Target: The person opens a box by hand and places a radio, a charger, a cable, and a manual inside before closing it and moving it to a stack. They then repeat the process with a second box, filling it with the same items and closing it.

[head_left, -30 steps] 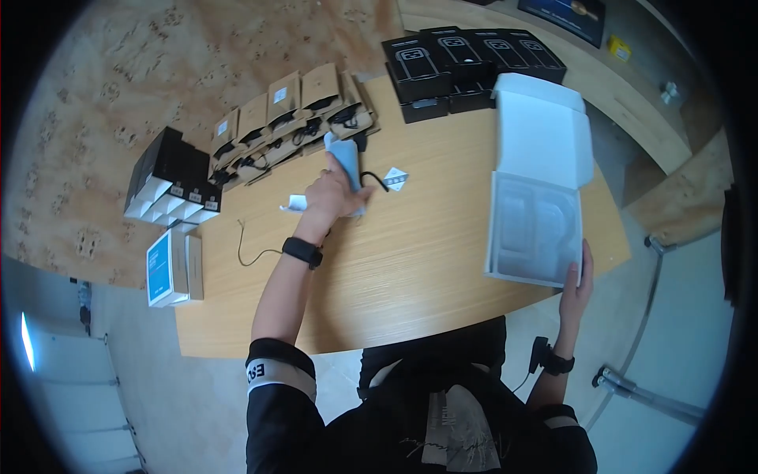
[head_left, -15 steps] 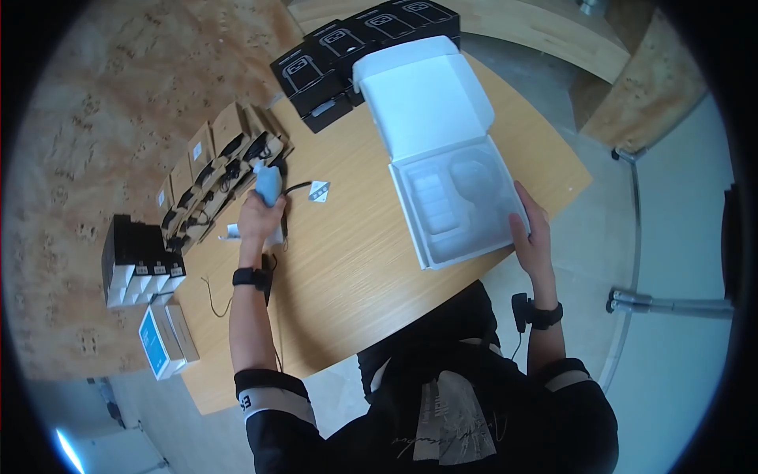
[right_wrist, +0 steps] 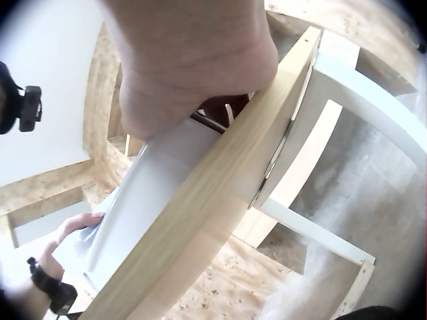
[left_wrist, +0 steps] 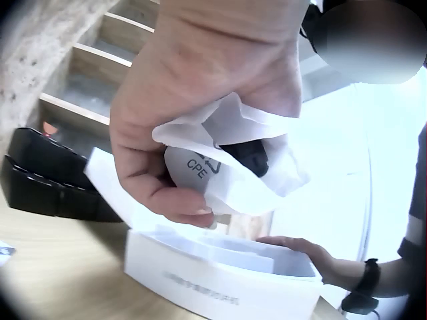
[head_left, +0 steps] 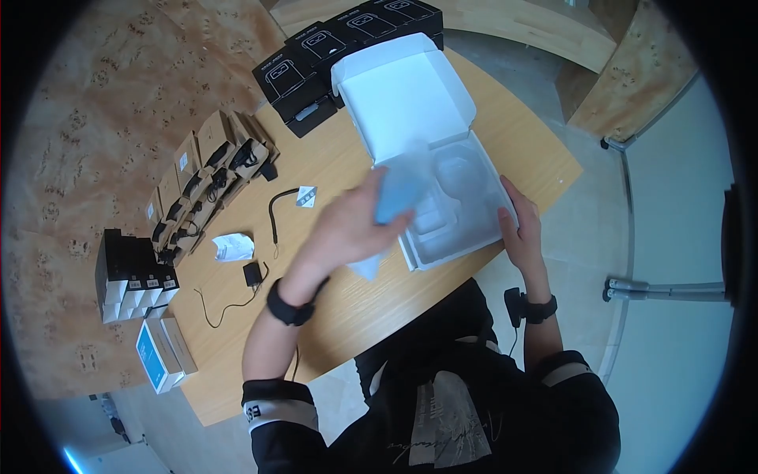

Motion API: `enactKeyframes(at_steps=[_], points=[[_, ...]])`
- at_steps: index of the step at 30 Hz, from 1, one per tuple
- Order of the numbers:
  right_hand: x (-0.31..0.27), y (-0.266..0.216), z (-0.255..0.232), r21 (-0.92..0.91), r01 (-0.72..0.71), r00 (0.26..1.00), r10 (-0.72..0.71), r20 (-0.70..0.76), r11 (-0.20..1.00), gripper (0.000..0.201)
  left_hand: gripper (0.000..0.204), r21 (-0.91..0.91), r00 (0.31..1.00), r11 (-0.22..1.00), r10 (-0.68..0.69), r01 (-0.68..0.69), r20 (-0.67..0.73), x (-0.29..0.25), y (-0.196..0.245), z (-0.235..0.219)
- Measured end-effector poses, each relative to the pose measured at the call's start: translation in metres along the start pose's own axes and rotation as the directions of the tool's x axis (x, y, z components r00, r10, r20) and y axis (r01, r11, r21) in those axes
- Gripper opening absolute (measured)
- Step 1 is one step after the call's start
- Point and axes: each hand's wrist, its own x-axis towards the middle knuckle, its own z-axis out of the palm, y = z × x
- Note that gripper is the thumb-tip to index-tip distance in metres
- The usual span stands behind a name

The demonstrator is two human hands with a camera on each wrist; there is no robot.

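A wooden bench (head_left: 347,316) stands on a burl-patterned floor (head_left: 87,103). The left hand (head_left: 355,229) pinches a bagged device (head_left: 395,193) over the open white box (head_left: 426,150). The right hand (head_left: 517,229) rests spread on the box's near right edge.

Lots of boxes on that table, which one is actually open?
The large white box by the near table edge: its lid stands up, showing a moulded tray. The right hand steadies it. The black boxes behind stay closed.

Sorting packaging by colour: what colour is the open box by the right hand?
White, inside and out; the open box shows best in the head view.
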Motion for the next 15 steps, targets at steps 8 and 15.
enactKeyframes(at_steps=[8, 15], points=[[0.001, -0.008, -0.003, -0.011, 0.021, 0.999, -0.022, -0.045, 1.000, 0.046, 0.074, 0.335, 0.987, 0.938, -0.129, 0.090, 0.095, 0.024, 0.040, 0.020], [0.003, -0.010, -0.003, -0.033, 0.049, 0.997, -0.051, -0.062, 0.998, 0.044, 0.071, 0.527, 0.982, 0.834, -0.186, 0.165, -0.013, 0.035, 0.054, 0.040]])
